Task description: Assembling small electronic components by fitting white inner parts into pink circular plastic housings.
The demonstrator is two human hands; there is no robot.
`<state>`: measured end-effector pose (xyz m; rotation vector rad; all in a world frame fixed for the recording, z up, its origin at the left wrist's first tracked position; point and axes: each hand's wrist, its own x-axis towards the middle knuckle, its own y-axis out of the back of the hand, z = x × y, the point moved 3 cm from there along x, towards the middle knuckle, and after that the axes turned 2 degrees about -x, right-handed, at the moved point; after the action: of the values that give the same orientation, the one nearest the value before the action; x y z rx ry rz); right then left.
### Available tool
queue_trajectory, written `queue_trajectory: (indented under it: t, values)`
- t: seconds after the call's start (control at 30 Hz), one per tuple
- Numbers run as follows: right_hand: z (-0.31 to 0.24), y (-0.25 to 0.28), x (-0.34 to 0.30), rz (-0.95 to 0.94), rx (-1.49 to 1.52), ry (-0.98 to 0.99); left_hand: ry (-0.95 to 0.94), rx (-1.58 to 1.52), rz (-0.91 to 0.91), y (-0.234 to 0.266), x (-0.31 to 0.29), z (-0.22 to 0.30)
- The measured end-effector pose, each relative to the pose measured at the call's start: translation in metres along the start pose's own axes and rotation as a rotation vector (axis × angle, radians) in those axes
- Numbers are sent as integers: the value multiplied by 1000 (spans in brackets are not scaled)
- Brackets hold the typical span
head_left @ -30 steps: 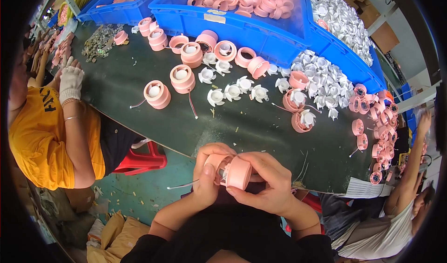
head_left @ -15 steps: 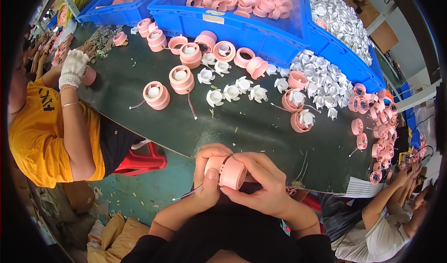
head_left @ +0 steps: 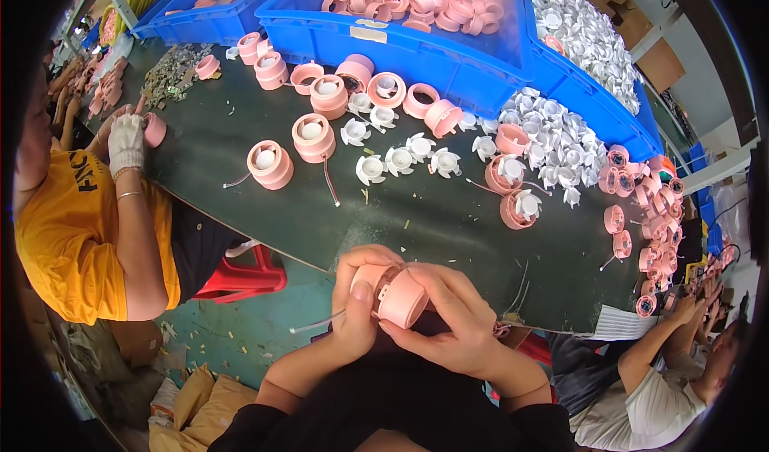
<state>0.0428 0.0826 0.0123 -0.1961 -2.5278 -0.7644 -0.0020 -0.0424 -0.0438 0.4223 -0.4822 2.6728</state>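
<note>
Between my hands, just off the table's near edge, are two pink round plastic housing parts set end to end. My left hand (head_left: 351, 308) is closed around the left housing part (head_left: 369, 276), its thumb pressed on the side. A thin wire lead (head_left: 314, 325) sticks out to the left below that hand. My right hand (head_left: 460, 320) grips the right housing part (head_left: 403, 301) with its thumb below and fingers on top. Notched edges show where the parts face each other, slightly apart and at an angle; the inside is mostly hidden.
On the dark green table (head_left: 448, 244) stand several pink housings (head_left: 270, 164) and white fan impellers (head_left: 399, 160). Blue bins (head_left: 392, 48) of parts line the far side. A pile of pink parts (head_left: 661, 220) lies right. A co-worker in yellow (head_left: 88, 244) sits left, another person (head_left: 653, 396) right.
The right housing part has tilted and the gap between the two parts has widened. The wire lead has shifted slightly left and up. The left co-worker's gloved hand has moved down.
</note>
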Motion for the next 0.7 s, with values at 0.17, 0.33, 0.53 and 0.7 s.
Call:
queue_trajectory:
  t: [0.17, 0.33, 0.53, 0.7]
  values:
    - [1, 0, 1, -9, -5, -26, -3, -8, -1, 0, -2, 0]
    - [2, -1, 1, -14, 5, -8, -10, 10, 0, 0, -3, -1]
    - [2, -1, -2, 5, 16, 3, -40, 50, 6, 0, -4, -4]
    - [-2, 0, -4, 11, -5, 24, -75, 101, 24, -5, -3, 1]
